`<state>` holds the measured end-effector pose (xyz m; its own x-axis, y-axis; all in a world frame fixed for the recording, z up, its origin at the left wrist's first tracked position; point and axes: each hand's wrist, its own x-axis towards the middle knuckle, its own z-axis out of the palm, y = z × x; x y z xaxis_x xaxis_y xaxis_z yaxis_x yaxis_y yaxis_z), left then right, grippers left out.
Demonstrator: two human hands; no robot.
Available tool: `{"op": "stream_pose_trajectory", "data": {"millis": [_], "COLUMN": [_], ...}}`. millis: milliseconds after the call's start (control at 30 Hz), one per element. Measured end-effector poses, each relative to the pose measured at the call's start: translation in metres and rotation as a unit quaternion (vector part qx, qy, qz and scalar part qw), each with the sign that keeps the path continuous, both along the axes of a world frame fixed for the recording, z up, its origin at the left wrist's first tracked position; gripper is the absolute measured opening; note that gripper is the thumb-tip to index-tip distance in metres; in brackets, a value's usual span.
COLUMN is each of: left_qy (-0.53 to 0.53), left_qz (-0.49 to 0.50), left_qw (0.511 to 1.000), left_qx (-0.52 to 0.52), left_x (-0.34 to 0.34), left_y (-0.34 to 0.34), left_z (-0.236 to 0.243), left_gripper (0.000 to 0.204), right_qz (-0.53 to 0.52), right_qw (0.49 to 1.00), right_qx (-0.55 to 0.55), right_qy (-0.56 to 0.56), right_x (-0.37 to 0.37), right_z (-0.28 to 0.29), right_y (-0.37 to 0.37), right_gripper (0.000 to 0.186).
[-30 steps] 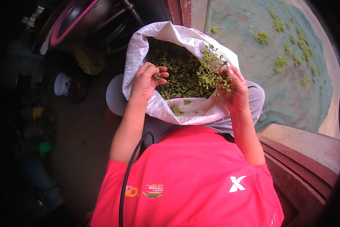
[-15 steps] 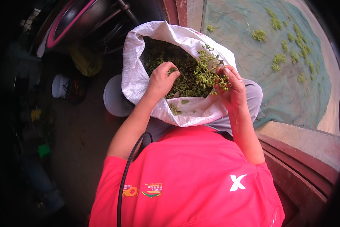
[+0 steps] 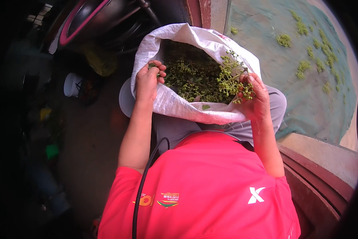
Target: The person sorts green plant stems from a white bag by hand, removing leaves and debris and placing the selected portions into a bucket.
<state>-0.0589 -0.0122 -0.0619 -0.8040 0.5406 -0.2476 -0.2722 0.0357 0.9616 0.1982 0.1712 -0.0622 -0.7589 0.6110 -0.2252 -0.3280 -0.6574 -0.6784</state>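
Note:
A white woven sack [image 3: 147, 49] stands wide-mouthed between my knees, partly filled with bunches of small green berries [image 3: 191, 81]. My right hand [image 3: 257, 97], at the right side of the mouth, is closed on the stem of a green berry cluster [image 3: 228, 75] that spreads leftward over the opening. At the left rim, my left hand [image 3: 148, 83] has its fingers curled round a green leaf [image 3: 152, 66]. Another loose leaf [image 3: 205, 107] lies on the near inner fold of the sack.
Beyond a low ledge [image 3: 318, 153] on the right, a green net sheet [image 3: 266, 59] carries scattered berry clusters [image 3: 283, 40]. To the left are a white bucket [image 3: 71, 85] and a pink-rimmed dark basin [image 3: 85, 26]. A black cable [image 3: 141, 187] runs down my shirt.
My left hand has moved left, from over the berries to the sack's left rim, with the leaf in its fingers. The right hand still holds the cluster; the whole view has shifted slightly.

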Motion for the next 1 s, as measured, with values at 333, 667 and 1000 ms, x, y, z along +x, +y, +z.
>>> {"op": "stream_pose_trajectory", "data": {"millis": [333, 667, 1000], "left_qy": [0.468, 0.357, 0.275], "left_qz": [-0.118, -0.152, -0.075], "left_qw": [0.782, 0.812, 0.925], "left_qx": [-0.395, -0.437, -0.253], "left_x": [-0.002, -0.013, 0.007], "left_y": [0.0, 0.0, -0.01], "left_z": [-0.033, -0.048, -0.013], "left_gripper": [0.032, 0.02, 0.01], "right_qz": [0.072, -0.296, 0.159], "right_qw": [0.992, 0.849, 0.894], "right_qx": [0.099, 0.228, 0.397], "right_qy": [0.023, -0.374, -0.133], "right_x": [0.0, 0.124, -0.02], "right_z": [0.052, 0.117, 0.093], "right_y": [0.023, 0.284, 0.079], "right_gripper": [0.013, 0.077, 0.029]}}
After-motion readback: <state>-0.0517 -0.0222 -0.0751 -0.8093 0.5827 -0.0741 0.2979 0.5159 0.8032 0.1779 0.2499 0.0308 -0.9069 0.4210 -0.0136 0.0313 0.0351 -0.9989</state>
